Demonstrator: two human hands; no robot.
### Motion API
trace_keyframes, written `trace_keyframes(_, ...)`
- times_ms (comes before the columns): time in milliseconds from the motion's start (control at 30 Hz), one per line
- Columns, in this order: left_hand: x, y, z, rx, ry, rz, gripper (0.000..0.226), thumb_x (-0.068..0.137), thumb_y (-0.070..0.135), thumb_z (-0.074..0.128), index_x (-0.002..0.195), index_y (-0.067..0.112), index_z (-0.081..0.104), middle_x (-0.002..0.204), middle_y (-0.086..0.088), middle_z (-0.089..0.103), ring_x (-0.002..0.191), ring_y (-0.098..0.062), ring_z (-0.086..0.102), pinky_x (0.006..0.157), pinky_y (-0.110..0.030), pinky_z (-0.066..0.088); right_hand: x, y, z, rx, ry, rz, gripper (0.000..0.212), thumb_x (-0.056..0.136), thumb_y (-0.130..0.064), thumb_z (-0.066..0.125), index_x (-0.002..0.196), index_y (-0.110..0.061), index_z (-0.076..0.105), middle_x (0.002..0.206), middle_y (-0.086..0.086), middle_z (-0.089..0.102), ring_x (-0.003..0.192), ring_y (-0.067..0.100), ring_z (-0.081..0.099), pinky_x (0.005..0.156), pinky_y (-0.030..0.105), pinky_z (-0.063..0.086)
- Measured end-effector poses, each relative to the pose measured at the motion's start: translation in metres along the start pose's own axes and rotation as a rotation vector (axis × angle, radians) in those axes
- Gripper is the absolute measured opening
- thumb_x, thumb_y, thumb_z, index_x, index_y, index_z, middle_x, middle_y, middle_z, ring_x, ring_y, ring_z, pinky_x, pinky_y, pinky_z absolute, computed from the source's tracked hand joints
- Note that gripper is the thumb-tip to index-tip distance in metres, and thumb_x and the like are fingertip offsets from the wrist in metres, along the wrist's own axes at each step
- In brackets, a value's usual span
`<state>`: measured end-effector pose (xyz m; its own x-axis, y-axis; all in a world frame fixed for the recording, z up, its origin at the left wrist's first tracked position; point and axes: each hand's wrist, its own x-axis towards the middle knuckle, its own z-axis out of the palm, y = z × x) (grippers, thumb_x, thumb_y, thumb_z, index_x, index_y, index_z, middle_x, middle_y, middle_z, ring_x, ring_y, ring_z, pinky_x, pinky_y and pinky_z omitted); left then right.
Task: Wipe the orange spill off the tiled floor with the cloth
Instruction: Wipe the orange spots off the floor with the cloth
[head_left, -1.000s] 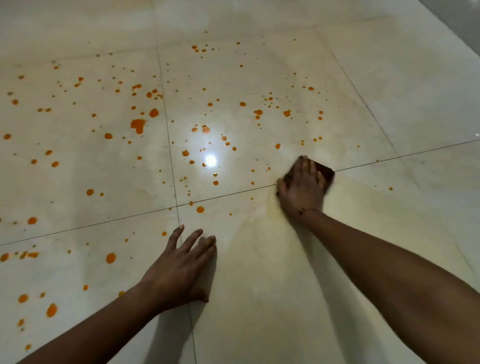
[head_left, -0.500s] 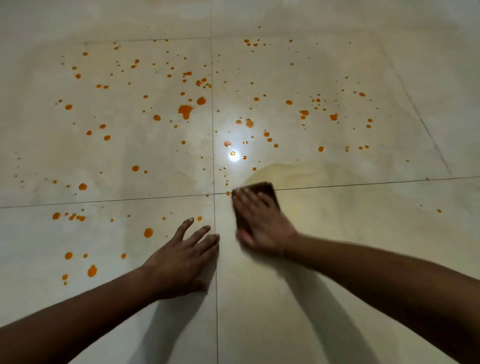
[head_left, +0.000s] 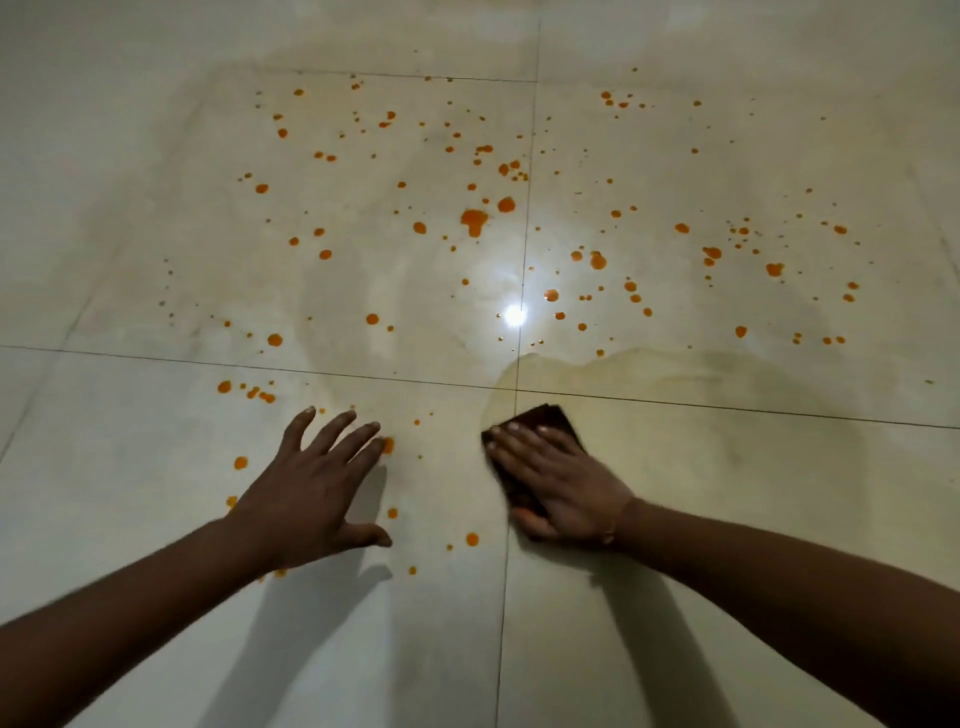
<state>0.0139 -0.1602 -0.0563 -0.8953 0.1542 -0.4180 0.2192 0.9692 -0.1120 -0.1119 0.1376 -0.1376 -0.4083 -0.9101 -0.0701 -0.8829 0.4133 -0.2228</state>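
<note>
A: Obs., left side first. Left hand (head_left: 311, 491) lies flat on the tiled floor (head_left: 727, 597), fingers spread apart, holding nothing; it looks like a prop for body weight. Orange spill (head_left: 474, 221) drops sit just beside and around it, one touching a fingertip.

B: And centre-right?

A: Right hand (head_left: 558, 480) presses palm-down on the cloth (head_left: 545, 418), fingers together and laid flat over it, not curled around it. The cloth is dark, folded to a small pad, lying on the near tile just right of the grout cross. A dull smeared patch runs to its right; far tiles are speckled throughout.

B: Handling judgement?

A: Likely light, soft and limp, probably damp. It should slide easily on glossy tile, so a flat palm over its middle suits it better than a pinch. Risk: smearing rather than lifting; refold to a fresh face.
</note>
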Motion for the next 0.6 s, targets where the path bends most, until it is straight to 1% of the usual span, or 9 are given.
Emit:
trace_keyframes(100,-0.002,0.005,0.023,-0.062,-0.027,-0.084,0.104,0.071,0.089,0.034,0.133,0.009,0.057,0.139,-0.008,0.055,0.133,-0.033,0.046,0.109,-0.054,0.014,0.063,0.007,-0.010,0.056,0.108,0.461,0.078,0.088,-0.053,0.032,0.154,-0.014,0.022,0.162,0.005,0.019,0.149,0.021,0.016,0.119,0.045,0.016)
trace_keyframes(133,-0.001,0.007,0.029,-0.080,-0.017,-0.106,0.104,0.071,0.089,0.034,0.133,0.009,0.056,0.140,-0.008,0.054,0.133,-0.033,0.045,0.109,-0.054,0.014,0.083,-0.006,-0.009,0.072,0.121,0.532,0.078,0.088,-0.053,0.032,0.155,-0.014,0.021,0.162,0.005,0.017,0.149,0.021,0.014,0.119,0.043,0.012)
trace_keyframes(167,-0.002,0.007,0.035,-0.103,0.000,-0.128,0.105,0.072,0.089,0.033,0.133,0.008,0.056,0.140,-0.009,0.054,0.134,-0.033,0.045,0.109,-0.054,0.014,0.093,-0.027,-0.005,0.083,0.118,0.497,0.078,0.087,-0.052,0.034,0.154,-0.013,0.022,0.162,0.006,0.018,0.149,0.023,0.015,0.118,0.043,0.012)
trace_keyframes(233,-0.005,0.008,0.040,-0.147,0.028,-0.175,0.105,0.072,0.090,0.032,0.134,0.008,0.055,0.142,-0.010,0.052,0.134,-0.033,0.044,0.109,-0.053,0.013,0.075,-0.065,0.007,0.072,0.027,0.247,0.077,0.087,-0.051,0.039,0.152,-0.012,0.028,0.160,0.007,0.024,0.148,0.024,0.020,0.117,0.044,0.017)
trace_keyframes(333,-0.016,0.002,0.043,-0.175,0.053,-0.234,0.106,0.073,0.090,0.033,0.135,0.008,0.053,0.144,-0.009,0.050,0.136,-0.033,0.040,0.109,-0.052,0.011,0.031,-0.054,0.008,0.015,-0.037,-0.059,0.076,0.086,-0.049,0.044,0.151,-0.013,0.031,0.158,0.007,0.029,0.146,0.022,0.026,0.117,0.040,0.016)
trace_keyframes(367,-0.020,-0.002,0.046,-0.185,0.061,-0.259,0.106,0.073,0.090,0.032,0.136,0.008,0.053,0.145,-0.009,0.049,0.137,-0.033,0.039,0.110,-0.053,0.010,0.038,-0.041,0.006,-0.007,-0.011,-0.044,0.075,0.086,-0.049,0.042,0.151,-0.013,0.033,0.158,0.007,0.030,0.145,0.024,0.028,0.117,0.039,0.014)
trace_keyframes(467,-0.030,-0.009,0.060,-0.212,0.078,-0.318,0.107,0.073,0.090,0.031,0.137,0.008,0.051,0.146,-0.009,0.047,0.139,-0.033,0.037,0.110,-0.055,0.013,0.097,-0.034,-0.002,0.041,0.069,0.344,0.076,0.087,-0.052,0.031,0.152,-0.012,0.028,0.160,0.007,0.024,0.147,0.025,0.022,0.116,0.039,0.007)
trace_keyframes(500,-0.034,-0.011,0.064,-0.218,0.076,-0.327,0.107,0.072,0.090,0.032,0.138,0.008,0.050,0.146,-0.009,0.047,0.139,-0.033,0.037,0.110,-0.057,0.015,0.110,-0.051,0.001,0.054,0.097,0.394,0.077,0.087,-0.053,0.032,0.153,-0.012,0.027,0.160,0.007,0.023,0.148,0.025,0.020,0.116,0.041,0.009)
trace_keyframes(600,-0.046,-0.011,0.073,-0.230,0.083,-0.340,0.108,0.067,0.089,0.039,0.138,0.008,0.051,0.145,-0.010,0.047,0.137,-0.033,0.038,0.110,-0.055,0.015,0.076,-0.103,0.019,0.069,-0.021,0.115,0.077,0.089,-0.051,0.038,0.154,-0.015,0.023,0.162,0.005,0.019,0.149,0.021,0.015,0.118,0.044,0.015)
